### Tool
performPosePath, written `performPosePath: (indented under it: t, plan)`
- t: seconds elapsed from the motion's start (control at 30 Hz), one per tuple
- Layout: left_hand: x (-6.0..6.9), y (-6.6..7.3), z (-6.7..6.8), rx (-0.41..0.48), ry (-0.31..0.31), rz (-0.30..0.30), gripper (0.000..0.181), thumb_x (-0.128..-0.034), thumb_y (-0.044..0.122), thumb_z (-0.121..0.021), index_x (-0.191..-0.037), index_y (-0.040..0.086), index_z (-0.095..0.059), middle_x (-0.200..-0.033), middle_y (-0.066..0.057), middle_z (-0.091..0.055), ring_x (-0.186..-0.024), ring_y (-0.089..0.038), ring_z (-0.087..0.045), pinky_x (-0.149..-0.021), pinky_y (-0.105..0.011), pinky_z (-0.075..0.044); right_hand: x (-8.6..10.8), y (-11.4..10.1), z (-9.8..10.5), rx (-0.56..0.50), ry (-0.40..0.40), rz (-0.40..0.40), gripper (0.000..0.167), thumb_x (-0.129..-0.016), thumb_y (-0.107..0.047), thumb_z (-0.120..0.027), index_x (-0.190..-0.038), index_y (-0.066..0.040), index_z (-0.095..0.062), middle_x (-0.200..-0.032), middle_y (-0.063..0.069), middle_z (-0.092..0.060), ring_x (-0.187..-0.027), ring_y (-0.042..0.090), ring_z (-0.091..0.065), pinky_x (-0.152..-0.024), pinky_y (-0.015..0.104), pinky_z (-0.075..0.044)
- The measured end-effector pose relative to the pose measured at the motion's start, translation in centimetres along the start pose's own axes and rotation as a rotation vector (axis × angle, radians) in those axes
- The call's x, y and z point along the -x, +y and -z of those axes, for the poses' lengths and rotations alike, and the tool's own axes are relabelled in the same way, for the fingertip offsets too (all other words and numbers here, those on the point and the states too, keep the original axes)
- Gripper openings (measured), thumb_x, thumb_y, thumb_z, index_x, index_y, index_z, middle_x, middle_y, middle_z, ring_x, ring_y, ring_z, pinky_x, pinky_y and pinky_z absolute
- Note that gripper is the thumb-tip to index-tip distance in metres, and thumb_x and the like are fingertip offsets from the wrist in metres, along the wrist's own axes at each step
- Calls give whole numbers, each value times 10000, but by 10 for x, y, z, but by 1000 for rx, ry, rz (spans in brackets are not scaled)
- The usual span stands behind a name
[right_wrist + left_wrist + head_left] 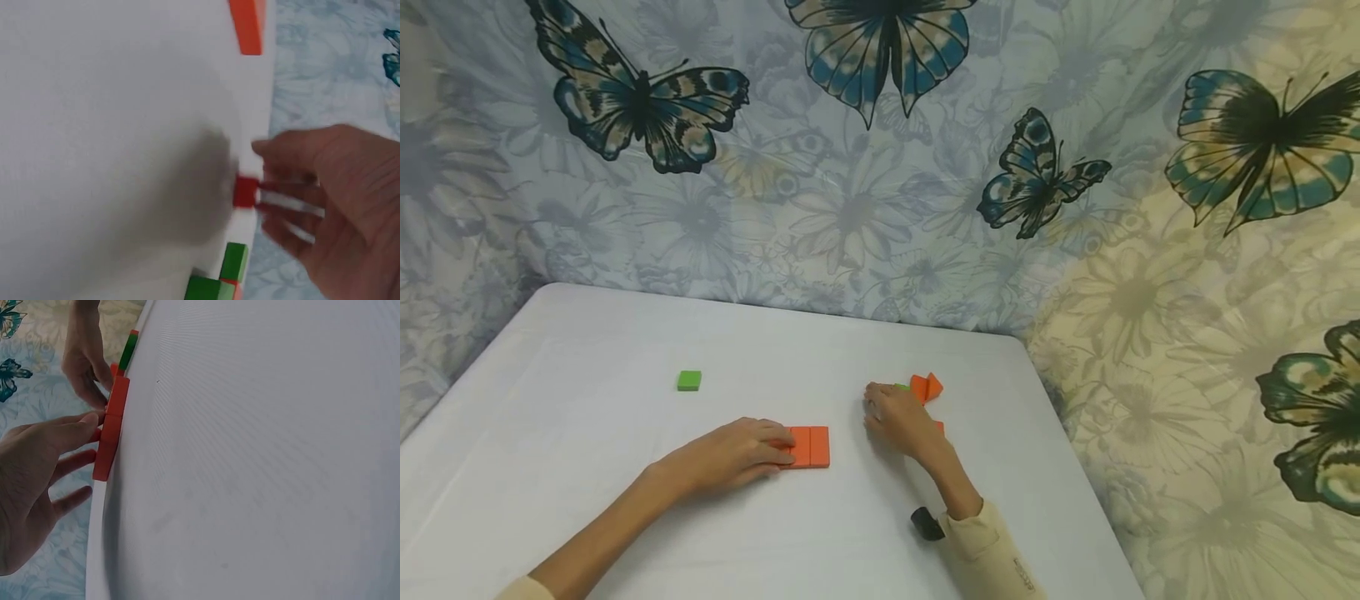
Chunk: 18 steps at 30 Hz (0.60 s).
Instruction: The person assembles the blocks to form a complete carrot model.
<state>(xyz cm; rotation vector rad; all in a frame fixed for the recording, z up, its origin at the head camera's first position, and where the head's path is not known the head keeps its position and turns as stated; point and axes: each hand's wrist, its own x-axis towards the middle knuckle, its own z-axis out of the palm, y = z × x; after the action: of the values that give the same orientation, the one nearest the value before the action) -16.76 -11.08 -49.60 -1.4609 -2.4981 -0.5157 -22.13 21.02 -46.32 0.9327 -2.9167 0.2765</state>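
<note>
My left hand [745, 450] lies over the left end of a row of flat orange blocks [818, 447], fingertips touching them. In the left wrist view its fingers [74, 464] are spread and fairly straight beside the row. My right hand [901, 417], to the right of the row, is bent down with its back hiding the fingertips in the head view. The right wrist view shows a small orange block [245, 190], blurred, at its fingers. Green blocks [235, 262] lie close to that hand.
A lone green block [688, 381] lies at the back left of the white table [625, 333]. Orange pieces [927, 387] sit beyond the right hand, and another orange block [940, 427] is half hidden by it. A patterned cloth backdrop [850, 208] stands behind.
</note>
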Motion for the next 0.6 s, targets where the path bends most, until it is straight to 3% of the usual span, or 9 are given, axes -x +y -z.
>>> performPosePath:
  t: [0.13,0.3,0.4,0.6]
  plan:
    - [3,1,0,8,-4,20,257,-960,206,-756,-1214,204,-796,-1272,16,-731,-1222,-196,-678,-1052,-432,-577,3,1,1,-151,-32,65,341,-939,-91,-770,-1267,-25,-710,-1281,114,-741,-1214,278,-704,-1049,406,-594]
    - [6,3,2,26,-26,56,298,-969,197,-744,-1265,207,-773,-1301,25,-738,-1276,-219,-666,-1066,-441,-573,-1,-4,-3,-79,18,-11,318,-944,-190,-787,-1226,-55,-733,-1125,85,-717,-978,208,-679,-864,312,-618]
    - [8,6,4,54,-45,85,324,-977,187,-731,-1300,209,-754,-1325,25,-736,-1303,-234,-655,-1065,-453,-572,-5,-8,-6,-40,-19,-45,335,-931,-257,-806,-1205,-72,-750,-1020,53,-702,-863,153,-626,-766,241,-587]
    - [10,9,5,72,-43,99,333,-982,177,-724,-1312,206,-746,-1336,24,-738,-1312,-235,-656,-1058,-458,-575,-7,-16,-7,-87,-58,-50,261,-915,-179,-815,-1140,-64,-748,-978,28,-693,-861,131,-588,-799,233,-587]
